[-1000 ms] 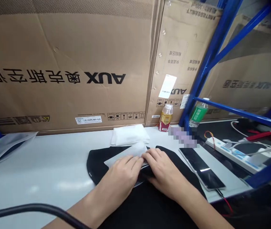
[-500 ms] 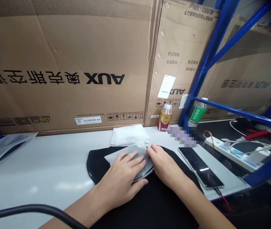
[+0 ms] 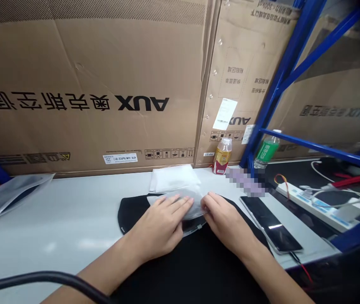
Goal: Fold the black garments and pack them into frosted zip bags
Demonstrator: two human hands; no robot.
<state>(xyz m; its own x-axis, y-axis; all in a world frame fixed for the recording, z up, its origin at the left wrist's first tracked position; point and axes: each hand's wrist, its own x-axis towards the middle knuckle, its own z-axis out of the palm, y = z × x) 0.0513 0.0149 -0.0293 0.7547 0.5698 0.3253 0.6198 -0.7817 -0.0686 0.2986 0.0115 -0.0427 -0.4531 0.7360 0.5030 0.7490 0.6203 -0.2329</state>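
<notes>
Left hand (image 3: 162,226) lies spread flat on translucent pouch (image 3: 196,207); right hand (image 3: 223,219) pinches its edge. Apparent step: flattening; next move calls for even pressure.

our translucent whitish pouch (image 3: 196,210), thin and filmy, lying on the black mat (image 3: 134,211), its far side pale and blurred, its near edge slanting, a small clear slider (image 3: 199,227) there, its left part partly covered from our view

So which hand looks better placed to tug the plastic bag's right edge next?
Probably the right hand: its curled fingers seem to pinch the plastic bag at that edge, while the left hand lies spread across the bag's other side.
</notes>
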